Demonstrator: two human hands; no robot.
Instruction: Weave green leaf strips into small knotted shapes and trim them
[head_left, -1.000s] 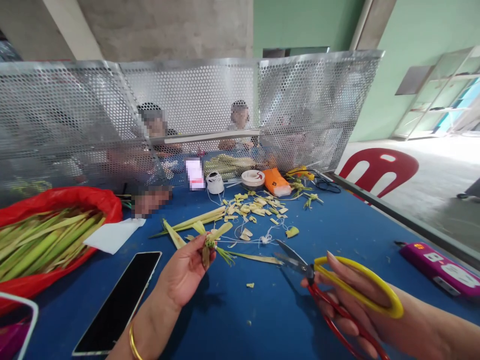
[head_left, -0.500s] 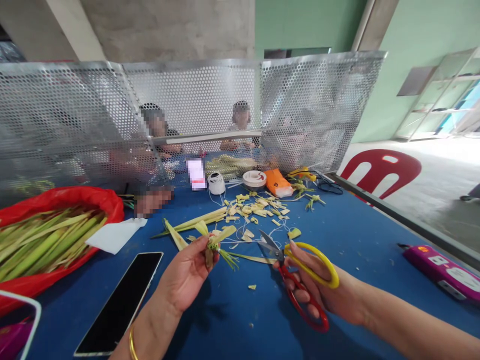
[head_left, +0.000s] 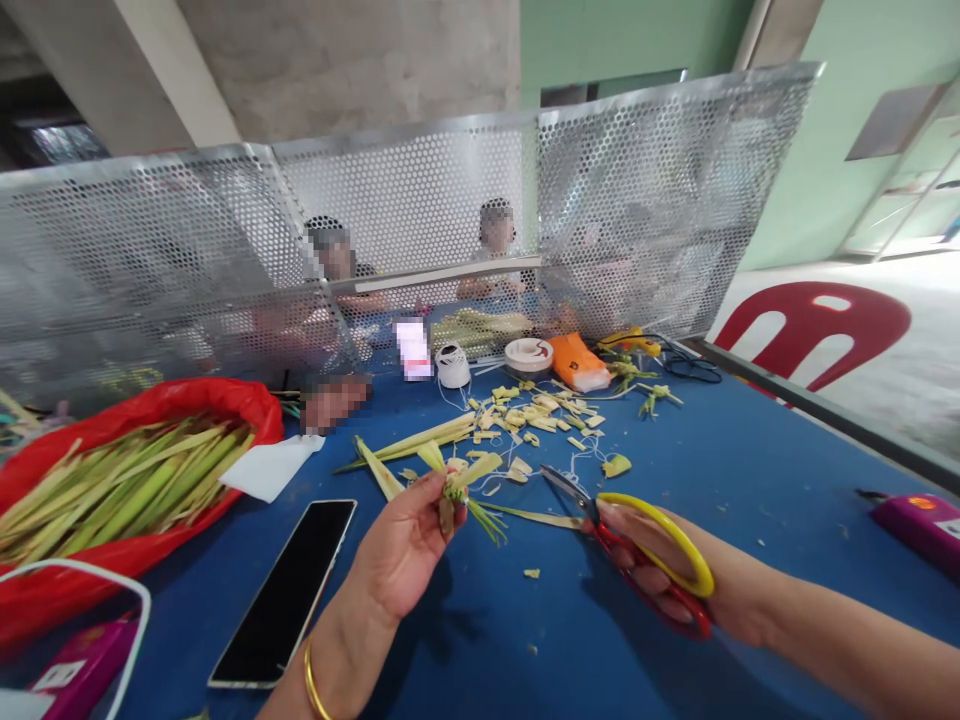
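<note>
My left hand (head_left: 411, 548) pinches a small bundle of pale green husk strips (head_left: 456, 492) between thumb and fingers. Broad strips stick out at its top and side, and thin green stems fan out to the right. A white-and-red spot shows at its middle, partly covered by my fingertips. My right hand (head_left: 649, 560) is wrapped round scissors (head_left: 694, 560) with one yellow and one red handle loop. Their blades point up and left, nearly together, to the right of the bundle and apart from it. A long narrow strip (head_left: 544, 517) runs from near the bundle towards the scissors.
Cut husk scraps (head_left: 551, 410) and white thread lie on the blue table (head_left: 480, 660). Behind are a thread spool (head_left: 453, 367), a tape roll (head_left: 528, 355) and an orange packet (head_left: 576, 362). To the left are a phone (head_left: 285, 595) and a red bag (head_left: 262, 410) of husks.
The scissor blades have come closer together, and the red loop has drawn nearer the yellow one. The whole view has shifted, so things sit further right. My left hand keeps its hold on the bundle.
</note>
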